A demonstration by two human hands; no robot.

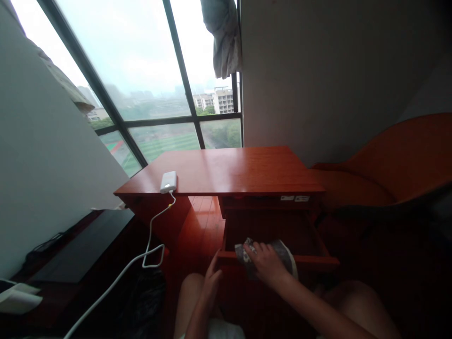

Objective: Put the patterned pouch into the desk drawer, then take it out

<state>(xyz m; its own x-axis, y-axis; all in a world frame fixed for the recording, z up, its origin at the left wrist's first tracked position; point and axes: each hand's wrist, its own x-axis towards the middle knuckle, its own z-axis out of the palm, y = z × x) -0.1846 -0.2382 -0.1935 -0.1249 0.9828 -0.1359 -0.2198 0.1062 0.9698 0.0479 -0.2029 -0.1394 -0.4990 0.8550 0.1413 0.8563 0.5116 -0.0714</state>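
Observation:
A reddish wooden desk stands under a window, with its drawer pulled out toward me. My right hand is closed on a patterned grey cloth that rests on the drawer's front edge. My left hand touches the drawer front at its left corner, fingers stretched up against the wood, holding nothing. My knees show below both hands.
A white power bank lies at the desk's front left edge, its white cable looping down to the floor. An orange curved chair sits right. A dark low shelf stands left, with a white object near it.

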